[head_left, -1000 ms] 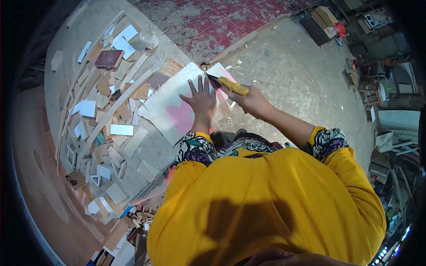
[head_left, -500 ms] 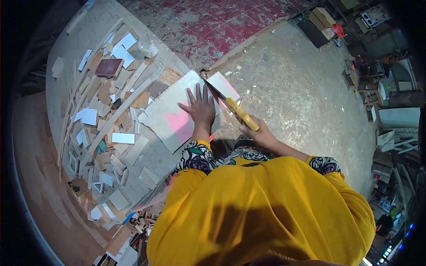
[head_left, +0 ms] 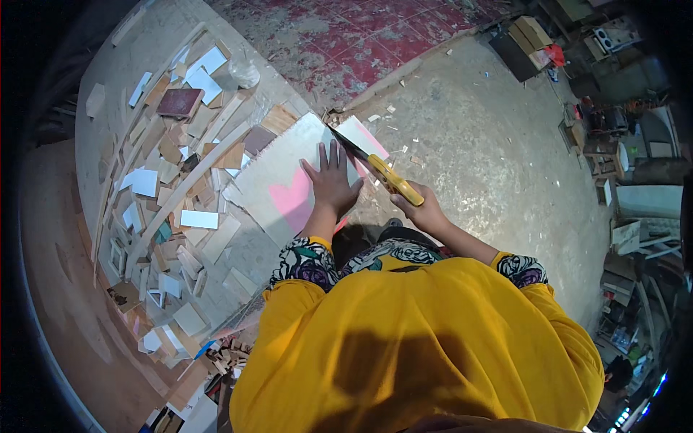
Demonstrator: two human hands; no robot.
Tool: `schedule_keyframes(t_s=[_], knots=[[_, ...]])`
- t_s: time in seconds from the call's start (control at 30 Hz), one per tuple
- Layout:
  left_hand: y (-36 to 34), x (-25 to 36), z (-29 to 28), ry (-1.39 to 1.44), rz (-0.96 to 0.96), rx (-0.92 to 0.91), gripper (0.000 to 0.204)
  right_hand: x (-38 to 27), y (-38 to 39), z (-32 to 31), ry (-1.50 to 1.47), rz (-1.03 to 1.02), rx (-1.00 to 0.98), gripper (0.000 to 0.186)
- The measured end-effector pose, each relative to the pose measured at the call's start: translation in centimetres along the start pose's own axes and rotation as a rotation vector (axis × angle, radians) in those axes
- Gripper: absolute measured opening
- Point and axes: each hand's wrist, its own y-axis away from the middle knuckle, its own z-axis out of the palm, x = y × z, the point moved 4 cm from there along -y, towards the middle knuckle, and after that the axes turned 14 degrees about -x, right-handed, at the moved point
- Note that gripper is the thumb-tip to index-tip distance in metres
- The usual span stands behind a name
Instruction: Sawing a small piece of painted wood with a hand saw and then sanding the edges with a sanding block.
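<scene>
A pale wooden board (head_left: 268,164) with a pink painted patch lies over the edge of the worktable. My left hand (head_left: 334,184) is open and rests on it palm down, fingers pointing away from me. Just right of those fingers, a handsaw (head_left: 390,177) with a yellow handle and a dark blade sits in the board, its blade slanting toward the far left. My right hand (head_left: 421,208) is closed around the near end of the handle. Beyond the blade, a narrower pale section of board (head_left: 363,136) with a pink edge sticks out to the right.
Wood offcuts, white pieces and long strips crowd the worktable (head_left: 278,83) to the left, with a dark red block (head_left: 180,103) among them. Concrete floor (head_left: 498,159) with small chips lies right. Boxes (head_left: 529,32) stand at the far right; clutter lines the right side.
My left hand has shifted a little to the right on the board, its fingers closer together. The saw handle and my right hand have moved only slightly.
</scene>
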Motion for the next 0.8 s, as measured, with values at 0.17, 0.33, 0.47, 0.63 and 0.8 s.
schedule_keyframes(t_s=[0.17,0.33,0.47,0.63,0.8], knots=[[0.1,0.0,-1.0,-0.005,-0.031,0.010,0.084,-1.6,-0.1,0.2,0.039,-0.038,-0.008,0.027],[0.2,-0.2,-0.3,0.009,-0.029,0.042,0.084,-0.9,0.7,0.9,0.079,-0.129,0.034,0.025],[0.1,0.3,-1.0,-0.001,-0.071,-0.018,0.082,1.6,1.3,1.5,0.181,-0.173,-0.051,0.024],[-0.1,0.1,-1.6,0.012,-0.120,-0.083,0.074,5.1,1.5,3.0,0.187,-0.215,-0.165,0.022],[0.1,0.0,-1.4,0.077,-0.090,-0.017,0.079,3.9,3.9,1.5,0.164,-0.089,-0.129,0.016]])
